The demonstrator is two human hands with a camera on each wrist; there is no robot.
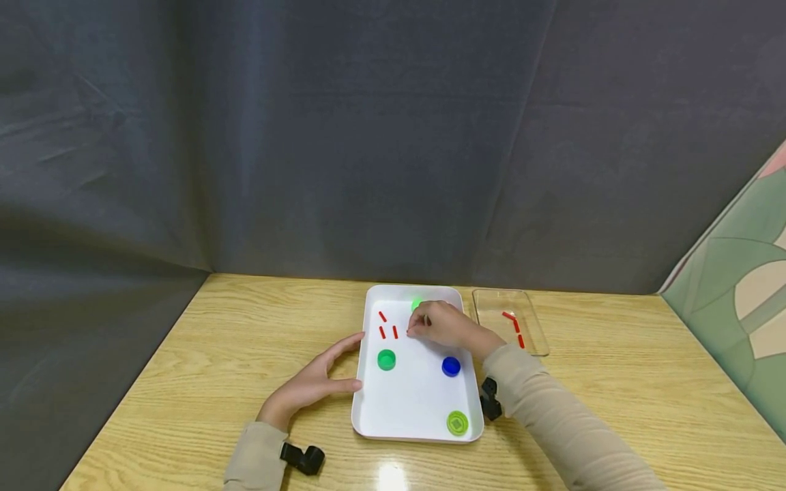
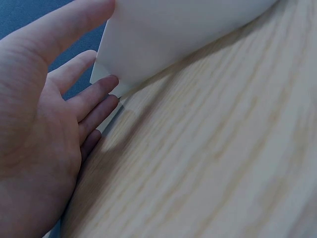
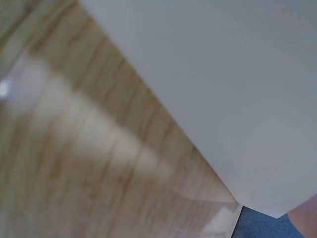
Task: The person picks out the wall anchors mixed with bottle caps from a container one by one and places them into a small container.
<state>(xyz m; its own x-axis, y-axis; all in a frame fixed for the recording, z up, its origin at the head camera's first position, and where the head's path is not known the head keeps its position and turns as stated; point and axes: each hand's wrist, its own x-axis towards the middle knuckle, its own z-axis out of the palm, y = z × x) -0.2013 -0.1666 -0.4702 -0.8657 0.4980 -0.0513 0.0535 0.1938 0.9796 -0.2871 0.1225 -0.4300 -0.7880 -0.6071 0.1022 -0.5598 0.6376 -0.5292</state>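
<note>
A white tray (image 1: 417,409) lies on the table, with several short red sticks (image 1: 395,332) in its upper left part. My left hand (image 1: 316,378) has its fingers spread and touches the tray's left edge; the left wrist view shows this hand (image 2: 49,109) beside the white wall (image 2: 148,44). Over the upper middle of the tray, my right hand (image 1: 443,323) pinches a small red stick, mostly hidden by the fingertips. Only a blurred bit of that hand (image 3: 306,218) enters the right wrist view.
The tray also holds a green cap (image 1: 386,359), a blue cap (image 1: 451,367), a yellow-green cap (image 1: 457,423) and a bright green cap (image 1: 417,304) partly behind the right hand. Right of it stands a clear tray (image 1: 537,334) with red sticks (image 1: 516,326). Dark cloth (image 1: 368,136) hangs behind.
</note>
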